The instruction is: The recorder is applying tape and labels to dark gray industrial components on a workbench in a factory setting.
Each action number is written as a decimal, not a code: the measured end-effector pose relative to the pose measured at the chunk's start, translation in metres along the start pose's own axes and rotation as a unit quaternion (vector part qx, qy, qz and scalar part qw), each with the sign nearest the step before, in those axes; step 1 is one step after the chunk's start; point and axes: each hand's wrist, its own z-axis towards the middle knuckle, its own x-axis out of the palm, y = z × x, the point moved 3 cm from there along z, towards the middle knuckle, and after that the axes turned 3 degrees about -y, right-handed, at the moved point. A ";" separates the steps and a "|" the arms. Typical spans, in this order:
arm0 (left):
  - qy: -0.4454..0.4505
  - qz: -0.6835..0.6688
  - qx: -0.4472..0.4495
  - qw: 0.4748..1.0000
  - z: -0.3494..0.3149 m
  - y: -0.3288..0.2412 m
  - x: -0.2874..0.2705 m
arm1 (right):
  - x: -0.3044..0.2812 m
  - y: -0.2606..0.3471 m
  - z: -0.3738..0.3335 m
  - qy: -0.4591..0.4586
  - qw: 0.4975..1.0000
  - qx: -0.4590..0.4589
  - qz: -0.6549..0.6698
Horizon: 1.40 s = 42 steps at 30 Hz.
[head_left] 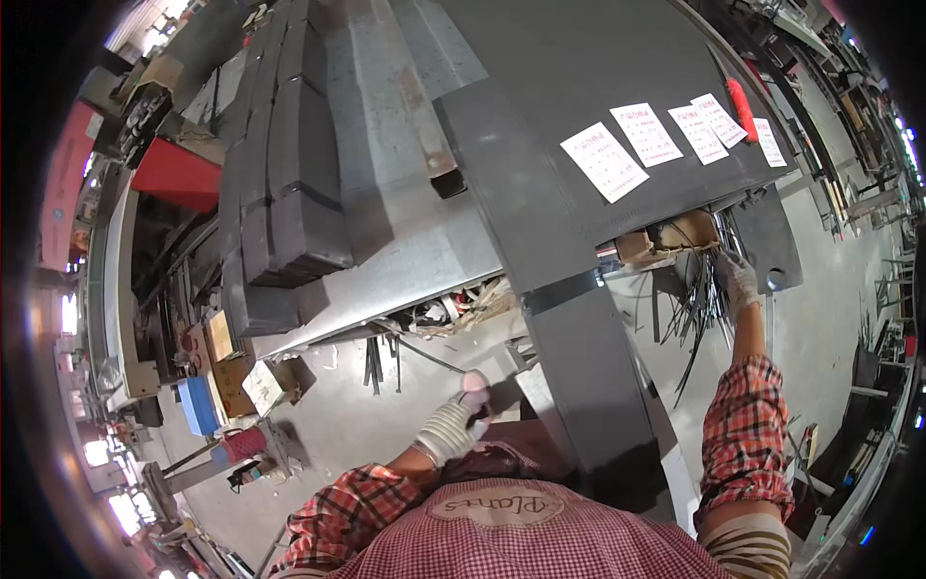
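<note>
My right hand [741, 280], in a white glove, reaches out under the table's edge into a bunch of thin dark metal strips [702, 314] that hang down beside a torn cardboard box [675, 239]. Its fingers close around some of those strips. My left hand [455, 425], in a striped white glove with pink fingertips, is curled close to my body above the floor, left of a long dark sheet bundle [540, 241]. Whether the left hand holds anything is hidden. The bundle overhangs the table toward me and has a strap [564, 289] around it.
Several white paper labels [605, 161] lie on the dark sheets on the grey table [386, 154]. Stacks of dark blocks [289, 183] stand at its left. A red tool [741, 108] lies at the far right. Boxes, a blue container [198, 405] and scrap litter the floor.
</note>
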 end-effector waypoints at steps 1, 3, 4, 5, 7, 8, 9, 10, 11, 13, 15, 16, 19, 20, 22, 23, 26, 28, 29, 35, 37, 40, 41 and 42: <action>0.062 0.086 -0.042 0.994 -0.003 0.037 0.012 | 0.005 0.009 -0.023 0.001 1.000 0.012 0.002; 0.177 0.162 -0.070 0.968 -0.015 0.097 0.044 | 0.005 0.022 -0.072 0.042 0.999 0.016 0.001; 0.166 0.146 -0.114 0.969 -0.021 0.131 0.046 | 0.014 0.029 -0.107 0.076 0.997 0.012 0.010; 0.151 0.128 -0.165 0.966 -0.034 0.165 0.043 | 0.040 0.052 -0.157 0.073 0.996 -0.044 0.005; 0.055 0.038 -0.252 0.965 -0.046 0.213 0.030 | 0.069 0.090 -0.237 0.134 0.988 -0.072 0.026; 0.003 0.048 -0.262 0.964 -0.048 0.242 0.029 | 0.084 0.105 -0.272 0.164 0.979 -0.119 0.034; -0.046 0.058 -0.270 0.960 -0.048 0.261 0.030 | 0.099 0.110 -0.304 0.204 0.967 -0.122 0.093; -0.039 -0.022 -0.293 0.955 -0.041 0.239 0.013 | 0.109 0.112 -0.330 0.269 0.947 -0.138 0.106; -0.037 -0.101 -0.321 0.941 -0.041 0.214 -0.011 | 0.120 0.113 -0.355 0.341 0.929 -0.109 0.094; -0.108 -0.133 -0.312 0.934 -0.048 0.237 -0.008 | 0.157 0.115 -0.388 0.443 0.893 -0.078 0.024; -0.173 -0.164 -0.302 0.923 -0.056 0.240 -0.004 | 0.194 0.104 -0.409 0.493 0.864 -0.040 -0.089; -0.176 -0.204 -0.279 0.922 -0.057 0.216 -0.007 | 0.209 0.096 -0.416 0.518 0.837 -0.137 -0.115; -0.216 -0.315 -0.249 0.890 -0.080 0.216 0.021 | 0.258 0.077 -0.450 0.575 0.738 -0.163 -0.313; -0.210 -0.358 -0.252 0.874 -0.092 0.199 0.026 | 0.270 0.072 -0.458 0.584 0.704 -0.177 -0.362; -0.209 -0.412 -0.290 0.838 -0.114 0.194 0.052 | 0.291 0.038 -0.468 0.616 0.650 -0.219 -0.389; -0.219 -0.420 -0.299 0.829 -0.128 0.210 0.082 | 0.299 0.022 -0.473 0.639 0.601 -0.258 -0.405; -0.192 -0.212 -0.348 0.893 -0.181 0.225 0.154 | 0.317 0.000 -0.484 0.675 0.609 -0.172 -0.378; -0.092 -0.113 -0.392 0.908 -0.202 0.181 0.166 | 0.323 -0.031 -0.477 0.659 0.656 -0.143 -0.339; -0.049 -0.094 -0.398 0.911 -0.213 0.174 0.185 | 0.324 -0.047 -0.473 0.637 0.696 -0.126 -0.307; 0.055 -0.031 -0.327 0.943 -0.233 0.134 0.257 | 0.372 -0.124 -0.399 0.427 0.819 -0.143 -0.355; 0.058 -0.034 -0.313 0.947 -0.245 0.136 0.277 | 0.403 -0.116 -0.365 0.374 0.816 -0.170 -0.406; -0.021 -0.059 -0.318 0.946 -0.245 0.143 0.285 | 0.430 -0.120 -0.265 0.219 0.860 -0.240 -0.394; -0.018 -0.065 -0.312 0.948 -0.242 0.144 0.290 | 0.436 -0.120 -0.232 0.146 0.846 -0.349 -0.376; -0.028 -0.081 -0.334 0.939 -0.254 0.149 0.297 | 0.454 -0.108 -0.238 0.193 0.809 -0.275 -0.482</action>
